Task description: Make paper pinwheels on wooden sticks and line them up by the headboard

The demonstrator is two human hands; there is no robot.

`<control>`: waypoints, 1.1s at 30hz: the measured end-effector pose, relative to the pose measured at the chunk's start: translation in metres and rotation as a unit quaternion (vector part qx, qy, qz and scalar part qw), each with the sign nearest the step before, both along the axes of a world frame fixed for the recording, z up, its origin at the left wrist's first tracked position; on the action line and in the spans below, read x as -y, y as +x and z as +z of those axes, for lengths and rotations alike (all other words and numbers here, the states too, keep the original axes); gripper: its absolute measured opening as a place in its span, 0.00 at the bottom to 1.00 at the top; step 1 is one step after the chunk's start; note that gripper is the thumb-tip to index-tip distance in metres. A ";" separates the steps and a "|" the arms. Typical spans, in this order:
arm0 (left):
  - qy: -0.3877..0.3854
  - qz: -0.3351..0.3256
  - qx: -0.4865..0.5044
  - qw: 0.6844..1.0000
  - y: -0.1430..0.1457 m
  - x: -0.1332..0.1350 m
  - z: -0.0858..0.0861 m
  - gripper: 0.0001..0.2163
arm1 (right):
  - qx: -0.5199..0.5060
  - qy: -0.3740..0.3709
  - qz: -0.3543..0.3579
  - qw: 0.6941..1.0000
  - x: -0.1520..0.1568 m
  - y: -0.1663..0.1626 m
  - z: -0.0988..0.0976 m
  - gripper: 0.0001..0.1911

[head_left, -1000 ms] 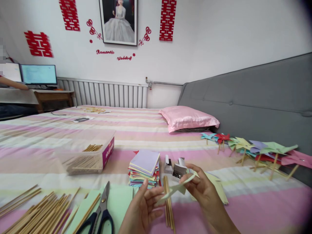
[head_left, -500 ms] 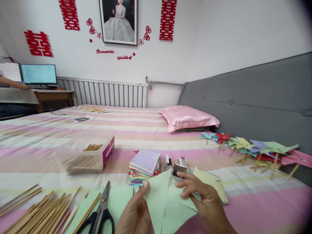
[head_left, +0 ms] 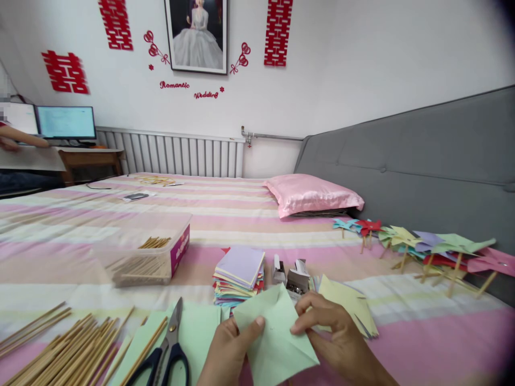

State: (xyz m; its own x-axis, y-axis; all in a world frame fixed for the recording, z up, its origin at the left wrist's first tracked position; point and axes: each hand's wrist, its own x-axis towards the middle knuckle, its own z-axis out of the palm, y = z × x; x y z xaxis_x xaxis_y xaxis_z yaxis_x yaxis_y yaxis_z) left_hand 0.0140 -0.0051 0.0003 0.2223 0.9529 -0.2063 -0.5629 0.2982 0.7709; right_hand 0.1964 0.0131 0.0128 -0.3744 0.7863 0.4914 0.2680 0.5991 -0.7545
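Both hands hold a light green paper square just in front of the stack of coloured paper squares, on the near side of it, above the striped bedspread. The left hand grips the sheet's left edge: its thumb is pressed flat on top, and the other fingers are hidden beneath the paper. The right hand pinches the sheet's right side near the middle, fingers curled close together, the forefinger tip on the upper face. The sheet is tilted with one corner pointing up toward the stack, and a crease runs across it

Right of the stack, touching or nearly so, stand two small staplers with an open grey box. Further right lies a pile of cut yellow-green paper, partly under the right hand. Well to the right of the stack, finished paper pinwheels lie in a row along the grey headboard. Behind the stack to the right is a pink pillow. Left of the stack sits a clear plastic box of bamboo sticks. In front of the stack and to its left, black-handled scissors rest on a green sheet, with loose bamboo sticks further left. Far behind the stack to the left, another person's arm rests on a desk by a monitor
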 end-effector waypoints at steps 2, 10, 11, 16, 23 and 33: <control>0.009 0.000 -0.024 1.000 -0.002 -0.001 -0.002 0.17 | 0.023 -0.021 0.025 0.999 0.002 0.000 0.004 0.10; 0.005 0.016 -0.112 0.994 -0.005 -0.004 -0.016 0.22 | 0.104 -0.065 0.040 0.992 0.009 0.001 0.011 0.13; 0.003 0.018 -0.119 0.993 -0.005 -0.005 -0.018 0.22 | 0.106 -0.070 0.045 0.991 0.009 0.001 0.011 0.14; 0.003 0.008 -0.131 0.991 -0.005 -0.006 -0.020 0.24 | 0.076 -0.106 0.066 0.989 0.008 0.000 0.011 0.05; 0.012 0.002 -0.076 0.997 0.002 -0.001 -0.014 0.19 | 0.035 -0.124 0.051 0.990 0.005 -0.005 -0.001 0.11; 0.037 -0.012 -0.056 0.998 0.007 0.006 0.001 0.19 | 0.063 -0.138 0.025 0.988 0.005 -0.009 -0.001 0.05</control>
